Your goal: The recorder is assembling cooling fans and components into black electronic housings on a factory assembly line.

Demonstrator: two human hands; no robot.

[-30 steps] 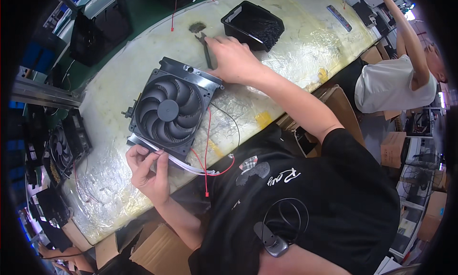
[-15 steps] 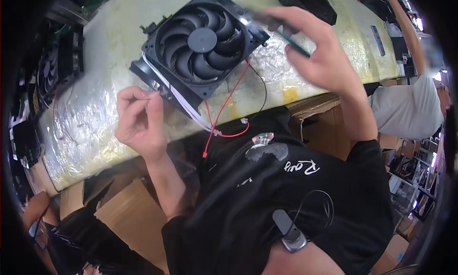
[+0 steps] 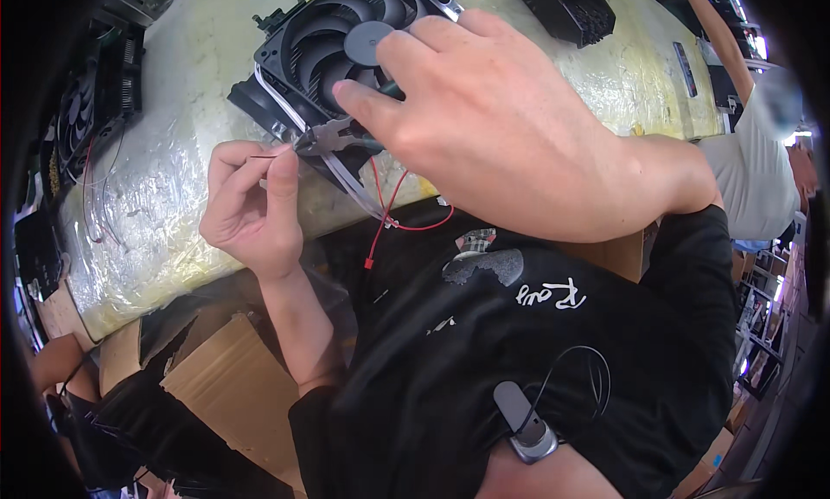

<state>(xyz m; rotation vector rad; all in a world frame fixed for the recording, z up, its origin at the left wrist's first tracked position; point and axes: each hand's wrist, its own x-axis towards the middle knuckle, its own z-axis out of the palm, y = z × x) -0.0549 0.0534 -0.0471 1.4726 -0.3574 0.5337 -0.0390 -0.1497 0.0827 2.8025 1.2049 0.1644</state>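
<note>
Beside fan (image 3: 346, 45), pliers (image 3: 333, 138) grip wire (image 3: 264, 156)

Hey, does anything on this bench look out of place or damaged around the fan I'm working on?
Nothing looks damaged. The black fan sits tilted, overhanging the wrapped bench's near edge, and its red wire dangles loose over that edge. The right hand holds pliers at the wire end pinched by the left hand.

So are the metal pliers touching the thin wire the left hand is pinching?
Touching. The head view shows the metal pliers' tips meeting the thin wire pinched in the left hand.
</note>
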